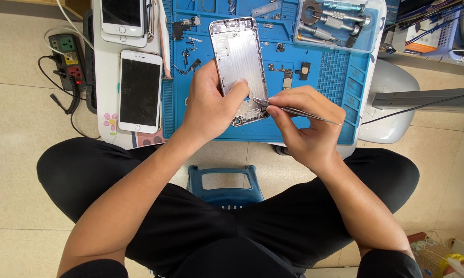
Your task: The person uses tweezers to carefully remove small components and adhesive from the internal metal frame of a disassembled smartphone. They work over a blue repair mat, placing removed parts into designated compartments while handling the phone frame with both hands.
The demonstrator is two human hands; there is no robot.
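Here the left hand (209, 105) grips the phone shell (239, 67); right hand (306, 123) pinches tweezers (293, 110), tips seemingly inside it

Both forearms are bare, with no sleeves, watch or rings showing. Black trousers (191, 216) cover both legs, filling the lower half of the frame.

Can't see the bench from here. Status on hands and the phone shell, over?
Left hand steadies the phone shell on the blue mat. Right hand pinches tweezers, tips at the shell's lower end. Loose small parts beside it.
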